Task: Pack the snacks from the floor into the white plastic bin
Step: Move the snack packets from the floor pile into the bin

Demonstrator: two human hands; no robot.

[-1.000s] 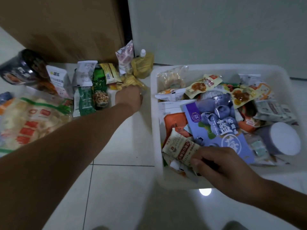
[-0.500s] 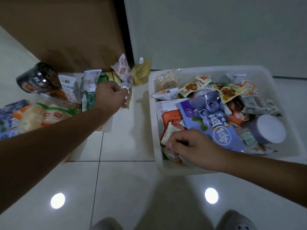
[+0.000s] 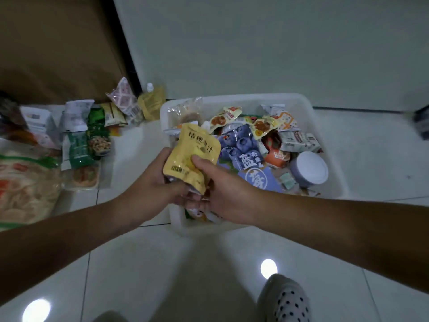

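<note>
— What takes up the most room?
— The pale tiled floor [image 3: 139,263], with the white plastic bin [image 3: 311,112] standing on it against the wall.

— And the snacks?
— A heap of them lies on the floor left of the bin. The biggest is a clear bag with red labels [image 3: 23,189], and a green packet [image 3: 77,151] lies nearer the bin. The bin is already crowded: a purple blueberry bag [image 3: 243,154] lies on top, and a tub with a white lid [image 3: 310,168] is just right of it.

— Where is the piece being packed?
— It is a yellow pouch [image 3: 192,154], held tilted above the bin's near left corner.

— How is it held?
— The left grip [image 3: 157,182] is curled round its left edge and back. The right grip [image 3: 222,196] clamps its lower right, with the thumb pressed on the front.

— Is anything under the pouch?
— Something pale shows between the fingers, too hidden to name.
</note>
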